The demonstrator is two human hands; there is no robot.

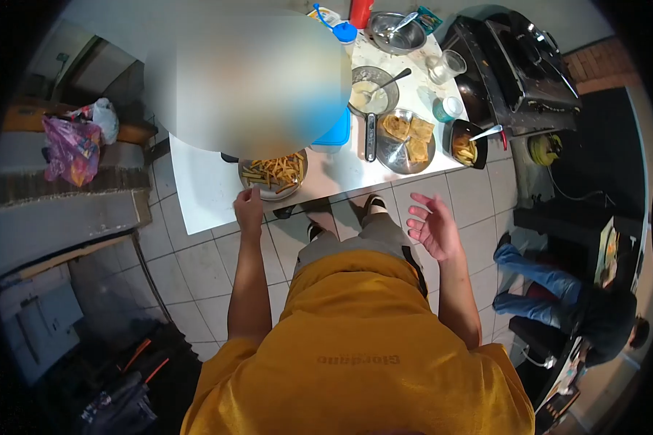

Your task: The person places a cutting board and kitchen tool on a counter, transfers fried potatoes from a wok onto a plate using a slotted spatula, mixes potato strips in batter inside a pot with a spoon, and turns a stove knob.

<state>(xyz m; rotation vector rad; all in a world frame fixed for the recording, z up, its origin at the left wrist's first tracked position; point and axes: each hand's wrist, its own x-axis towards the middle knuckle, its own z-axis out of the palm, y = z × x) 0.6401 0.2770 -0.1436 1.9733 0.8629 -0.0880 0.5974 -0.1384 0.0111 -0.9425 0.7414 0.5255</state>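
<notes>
My left hand (pixel 249 209) is at the front edge of the white table, close beside a round pan of fried strips (pixel 277 172). Its fingers are pinched together, and whatever they hold is too small to make out. Over the floor in front of the table, my right hand (pixel 434 226) is raised with its fingers apart and nothing in it. Beyond it on the table lies a metal plate (pixel 397 159) with flat golden pieces (pixel 419 139). A black-handled tool (pixel 371 138) rests left of that plate.
The white table (pixel 203 185) also bears a bowl of pale mixture (pixel 374 88), a metal bowl (pixel 397 35), a glass jar (pixel 447 67) and a dark container with food (pixel 465 145). A stove (pixel 519 65) stands right. Another person (pixel 580 301) is at the far right. A blurred area covers the upper left.
</notes>
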